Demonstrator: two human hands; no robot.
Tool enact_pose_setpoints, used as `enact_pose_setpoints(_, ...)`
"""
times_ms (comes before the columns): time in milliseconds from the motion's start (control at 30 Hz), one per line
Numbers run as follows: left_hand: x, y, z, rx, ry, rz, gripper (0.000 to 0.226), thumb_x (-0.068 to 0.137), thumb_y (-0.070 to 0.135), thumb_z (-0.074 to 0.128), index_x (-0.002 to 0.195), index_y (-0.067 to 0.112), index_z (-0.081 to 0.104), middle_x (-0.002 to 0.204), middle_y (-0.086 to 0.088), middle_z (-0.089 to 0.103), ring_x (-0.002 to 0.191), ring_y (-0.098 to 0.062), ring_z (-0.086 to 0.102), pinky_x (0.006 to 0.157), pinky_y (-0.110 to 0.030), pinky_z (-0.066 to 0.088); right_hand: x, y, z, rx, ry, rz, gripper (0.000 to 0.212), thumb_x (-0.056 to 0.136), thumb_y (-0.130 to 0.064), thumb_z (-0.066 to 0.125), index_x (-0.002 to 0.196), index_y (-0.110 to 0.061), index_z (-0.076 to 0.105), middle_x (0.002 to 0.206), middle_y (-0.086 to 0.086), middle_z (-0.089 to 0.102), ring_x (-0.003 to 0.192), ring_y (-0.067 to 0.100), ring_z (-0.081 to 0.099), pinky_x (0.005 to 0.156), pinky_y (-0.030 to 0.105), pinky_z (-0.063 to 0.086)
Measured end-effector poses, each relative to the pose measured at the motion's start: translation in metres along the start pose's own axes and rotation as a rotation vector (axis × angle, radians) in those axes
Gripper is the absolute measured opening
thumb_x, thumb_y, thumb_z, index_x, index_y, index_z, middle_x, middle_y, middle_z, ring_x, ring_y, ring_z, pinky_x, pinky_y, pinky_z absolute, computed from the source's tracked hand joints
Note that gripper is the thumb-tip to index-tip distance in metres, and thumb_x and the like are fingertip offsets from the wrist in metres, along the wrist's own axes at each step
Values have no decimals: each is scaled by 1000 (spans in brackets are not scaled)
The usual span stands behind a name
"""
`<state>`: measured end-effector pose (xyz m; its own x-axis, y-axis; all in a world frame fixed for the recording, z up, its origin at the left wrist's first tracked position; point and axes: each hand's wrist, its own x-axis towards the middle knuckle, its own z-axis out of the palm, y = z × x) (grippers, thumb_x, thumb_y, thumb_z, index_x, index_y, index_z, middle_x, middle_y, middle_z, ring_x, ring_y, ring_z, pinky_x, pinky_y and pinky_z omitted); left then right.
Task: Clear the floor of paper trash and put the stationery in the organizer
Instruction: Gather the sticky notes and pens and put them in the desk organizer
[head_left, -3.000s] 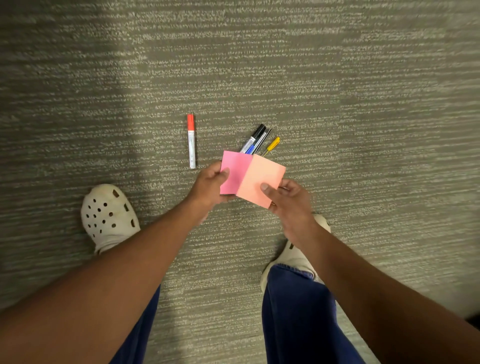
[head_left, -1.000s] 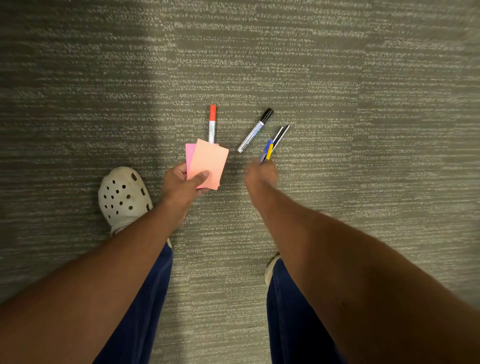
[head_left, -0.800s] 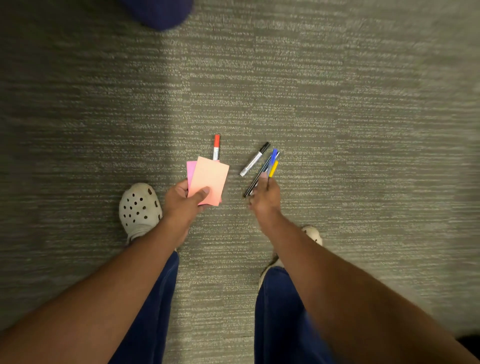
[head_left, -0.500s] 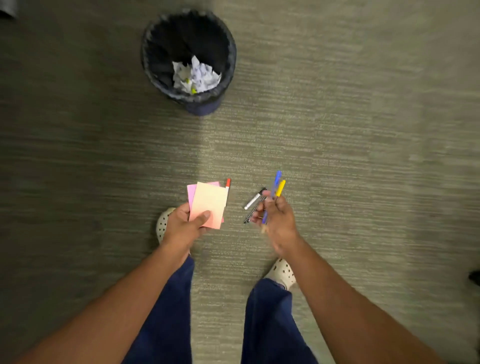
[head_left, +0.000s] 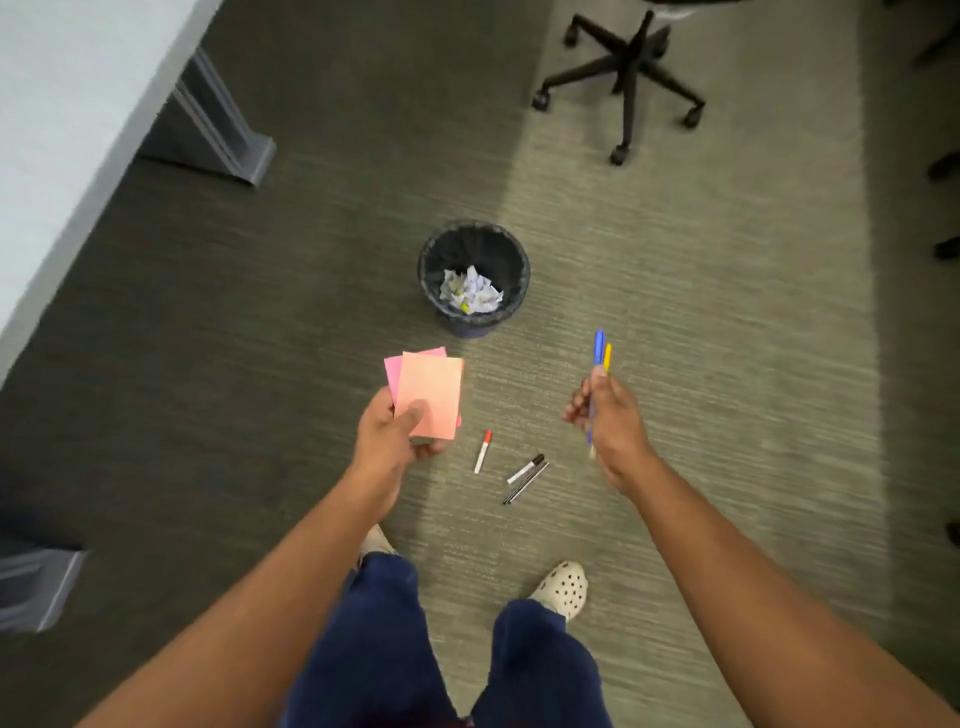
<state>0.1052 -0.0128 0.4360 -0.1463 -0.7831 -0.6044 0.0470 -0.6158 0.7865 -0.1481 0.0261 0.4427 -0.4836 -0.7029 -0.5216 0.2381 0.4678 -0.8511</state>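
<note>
My left hand (head_left: 396, 431) grips two sticky-note pads (head_left: 429, 391), an orange one over a pink one, held above the carpet. My right hand (head_left: 605, 410) is closed around a blue pen and a yellow pen (head_left: 601, 351), tips pointing up and away. On the carpet between my hands lie a red-capped marker (head_left: 483, 451), a black-capped marker (head_left: 525, 468) and a thin black pen (head_left: 524, 484). A black waste bin (head_left: 436, 254) with crumpled paper (head_left: 470, 291) inside stands beyond them. No organizer is in view.
A white desk top (head_left: 57, 114) with grey legs (head_left: 218, 124) runs along the left. An office chair's wheeled base (head_left: 628, 78) stands at the far right. Another grey leg (head_left: 36, 582) is at the lower left. My feet in white clogs (head_left: 561, 590) stand below the pens.
My right hand picked the blue and yellow pens off the carpet and lifted them. I have straightened up, so the bin, desk and chair base came into view. My left hand kept the pads.
</note>
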Motion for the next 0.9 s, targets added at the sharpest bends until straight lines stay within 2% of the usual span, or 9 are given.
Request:
enact_pose_setpoints(100,-10,40,-31,30,-34,63,30,111,4,42,140,-2,45,107,-33,73,88,-38,68,59,-33,50,-22,-13,40,-7,17,-34,24,113,-21,37,96,-15,53,71,2,45,43,3,41,46,23,38)
enact_pose_setpoints(200,-19,87,-67,42,-37,113,28,111,0,42,137,-8,47,115,-44,69,85,-38,60,64,-37,46,-43,-30,93,94,16,20,31,112,-40,36,104,-19,58,64,-3,37,38,1,29,38,16,27)
enact_pose_setpoints(300,-29,136,-104,29,-7,159,22,109,0,50,128,1,60,116,-32,74,93,-39,66,70,-39,51,-58,-65,153,264,-62,74,45,111,-47,32,98,-13,59,60,-3,35,37,3,26,37,18,23)
enact_pose_setpoints(400,-29,178,-139,1,87,215,19,104,4,63,117,17,69,110,-9,80,96,-29,75,72,-36,62,-62,-113,209,342,-140,38,26,111,-22,37,96,-13,56,67,1,38,42,5,33,40,19,27)
enact_pose_setpoints(467,-23,199,-161,6,146,245,25,101,12,70,125,18,70,115,-3,79,101,-23,78,76,-32,67,-58,-144,239,336,-176,2,24,111,-12,38,97,-11,57,72,2,42,50,9,38,44,19,32)
enact_pose_setpoints(533,-16,219,-182,-9,192,278,35,99,17,74,133,18,68,123,-3,77,106,-23,77,79,-32,66,-50,-170,266,309,-245,-31,25,112,-13,38,95,-12,57,77,3,46,58,11,41,49,20,38)
enact_pose_setpoints(700,5,267,-218,-65,282,346,41,94,25,80,134,19,68,126,-3,76,109,-24,76,92,-42,66,-28,-215,325,274,-474,-117,23,111,-17,43,96,-11,60,84,6,71,77,19,69,83,34,58)
enact_pose_setpoints(800,24,296,-233,-72,295,345,38,97,24,76,134,19,67,130,-3,73,111,-24,74,98,-44,64,-8,-232,360,265,-571,-99,19,109,-17,47,105,-12,64,101,7,79,95,22,75,98,40,55)
enact_pose_setpoints(900,51,331,-242,-105,279,347,40,100,18,72,138,12,64,135,-10,70,118,-30,72,105,-52,59,16,-256,395,221,-619,-99,17,108,-17,50,110,-14,67,112,3,80,107,21,70,100,39,50)
